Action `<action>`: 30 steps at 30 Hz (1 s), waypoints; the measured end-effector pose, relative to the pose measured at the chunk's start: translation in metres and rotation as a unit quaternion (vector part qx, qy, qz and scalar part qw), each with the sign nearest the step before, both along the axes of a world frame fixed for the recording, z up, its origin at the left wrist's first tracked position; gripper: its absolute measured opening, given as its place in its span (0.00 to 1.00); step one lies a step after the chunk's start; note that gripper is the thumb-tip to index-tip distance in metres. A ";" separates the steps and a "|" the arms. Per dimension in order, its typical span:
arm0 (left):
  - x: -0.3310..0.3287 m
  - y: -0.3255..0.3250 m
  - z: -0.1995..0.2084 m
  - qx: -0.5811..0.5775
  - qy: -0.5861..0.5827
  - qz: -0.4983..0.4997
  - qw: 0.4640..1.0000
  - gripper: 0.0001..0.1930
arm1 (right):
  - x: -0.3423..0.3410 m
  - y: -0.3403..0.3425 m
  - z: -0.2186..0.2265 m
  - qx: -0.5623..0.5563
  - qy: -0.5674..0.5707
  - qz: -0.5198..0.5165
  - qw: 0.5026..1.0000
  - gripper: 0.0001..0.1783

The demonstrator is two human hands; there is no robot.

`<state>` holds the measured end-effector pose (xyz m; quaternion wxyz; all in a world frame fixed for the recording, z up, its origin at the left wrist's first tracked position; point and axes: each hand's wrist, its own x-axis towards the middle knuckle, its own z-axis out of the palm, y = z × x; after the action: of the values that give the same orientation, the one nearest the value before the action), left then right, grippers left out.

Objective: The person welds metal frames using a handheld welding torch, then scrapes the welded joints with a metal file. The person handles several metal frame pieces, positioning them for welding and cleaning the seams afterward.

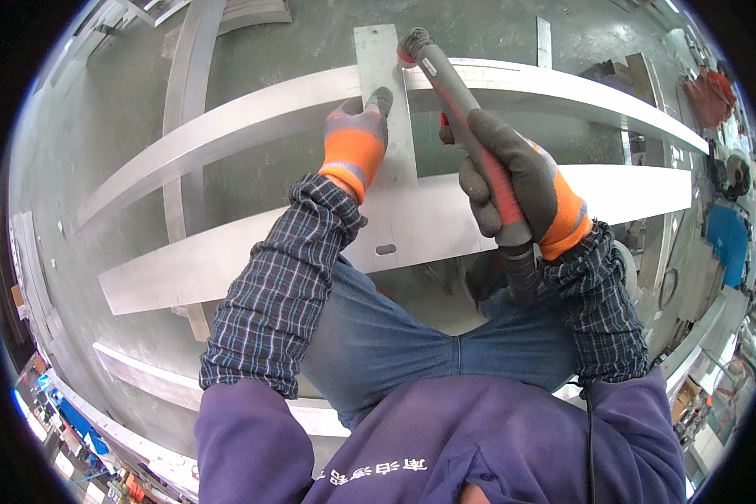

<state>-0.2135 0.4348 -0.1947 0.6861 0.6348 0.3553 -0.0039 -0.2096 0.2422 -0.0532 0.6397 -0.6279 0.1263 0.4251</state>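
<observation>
A flat grey metal plate (386, 55) lies crosswise over the far bright metal bar (252, 118) and reaches to the near metal bar (185, 273), which has an oval slot. My left hand (359, 134), in a grey and orange glove, grips the plate's left edge with the thumb on top; its other fingers are hidden. My right hand (517, 172), gloved alike, is wrapped round a long grey-and-red hand tool (458, 92) with a ribbed lower end. The tool's angled head is beside the plate's right edge, over the far bar; I cannot tell whether it touches.
A long metal beam (189, 84) runs under both bars at the left. Another bar (151, 378) lies near my left elbow. At the right are a red cloth-like heap (711, 98), a blue object (727, 239) and metal lengths. My knees are close to the near bar.
</observation>
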 end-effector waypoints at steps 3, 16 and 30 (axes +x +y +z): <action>0.002 0.002 -0.008 0.014 -0.007 0.006 1.000 0.25 | -0.001 -0.001 0.000 0.011 -0.001 0.003 1.000 0.33; 0.003 0.005 -0.016 -0.005 -0.009 0.000 1.000 0.25 | -0.001 -0.002 0.000 -0.002 -0.001 0.020 1.000 0.35; -0.001 0.003 -0.008 0.021 -0.021 -0.013 0.999 0.26 | -0.005 -0.001 0.002 -0.008 0.002 0.008 1.000 0.33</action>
<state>-0.2148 0.4375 -0.2023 0.6800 0.6535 0.3326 0.0072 -0.2147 0.2415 -0.0516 0.6308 -0.6332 0.1260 0.4304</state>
